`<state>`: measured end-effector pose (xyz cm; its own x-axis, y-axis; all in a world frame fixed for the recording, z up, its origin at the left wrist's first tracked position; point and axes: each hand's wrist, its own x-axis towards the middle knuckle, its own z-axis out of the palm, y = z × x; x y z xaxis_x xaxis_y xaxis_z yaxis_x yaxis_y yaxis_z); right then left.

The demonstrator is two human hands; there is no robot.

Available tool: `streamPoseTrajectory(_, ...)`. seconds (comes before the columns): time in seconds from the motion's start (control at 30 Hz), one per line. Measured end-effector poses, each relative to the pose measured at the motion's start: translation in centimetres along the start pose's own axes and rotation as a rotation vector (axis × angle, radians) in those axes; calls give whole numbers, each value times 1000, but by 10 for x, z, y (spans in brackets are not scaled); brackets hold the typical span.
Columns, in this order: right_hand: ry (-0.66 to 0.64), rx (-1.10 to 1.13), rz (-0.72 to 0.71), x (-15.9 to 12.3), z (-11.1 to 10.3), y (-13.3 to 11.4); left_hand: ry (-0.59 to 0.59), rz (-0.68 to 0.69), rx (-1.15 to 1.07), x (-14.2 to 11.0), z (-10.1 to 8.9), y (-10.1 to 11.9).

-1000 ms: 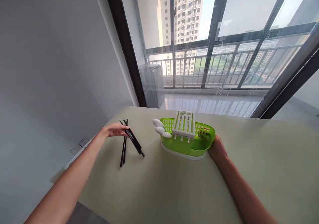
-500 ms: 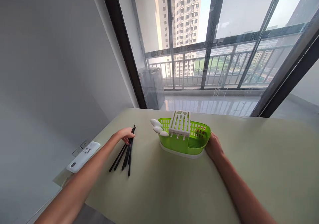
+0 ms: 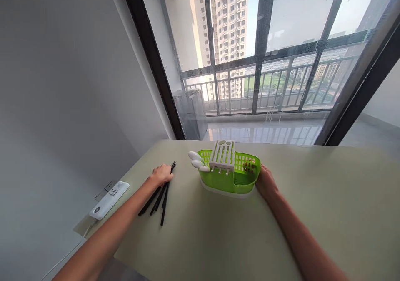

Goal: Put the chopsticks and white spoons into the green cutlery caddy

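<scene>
My left hand (image 3: 162, 174) is closed around a bundle of black chopsticks (image 3: 160, 199) on the left part of the table. Their lower ends fan out towards me, and the thin tips stick out beyond my fingers. My right hand (image 3: 265, 181) grips the right end of a green plastic basket (image 3: 220, 184), its fingers partly hidden behind the wall. A white slotted rack (image 3: 222, 155) with small hooks sits across the basket's top. Several white spoons (image 3: 196, 163) lean out over the basket's left end, bowls outward.
The pale green table (image 3: 218, 239) reaches to a large window with a dark frame (image 3: 326, 135). A white power strip (image 3: 109, 200) with a cable lies along the left wall. Beyond the glass is a balcony with a railing and a grey covered box (image 3: 191, 114).
My left hand has closed more fully over the chopsticks, and their lower ends have drawn somewhat closer together. My right hand stays on the basket. The view has shifted slightly.
</scene>
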<state>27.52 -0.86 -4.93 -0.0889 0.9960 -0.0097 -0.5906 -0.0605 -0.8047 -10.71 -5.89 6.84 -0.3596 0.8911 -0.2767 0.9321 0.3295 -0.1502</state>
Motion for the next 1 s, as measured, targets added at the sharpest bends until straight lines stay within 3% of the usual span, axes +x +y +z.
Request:
streamPoseTrajectory(0.2,4,17,14,-1,4,-3,175,46,2,-14,-5,6)
streamPoseTrajectory(0.37,2,25,24,1,3,-1,361,185,-140,-31,-29,17)
streamPoseTrajectory(0.5,-16,31,32,1,2,-1,548,472,-502,-55,-46,36)
streamPoseTrajectory(0.57,-19,26,36,1,2,-1,570,657,-623,-65,-50,47)
streamPoseTrajectory(0.73,-3,6,44,3,0,1,496,965,-460,-72,-50,67)
streamPoseTrajectory(1.0,-18,15,43,5,1,0,625,1114,-173,-54,-57,85)
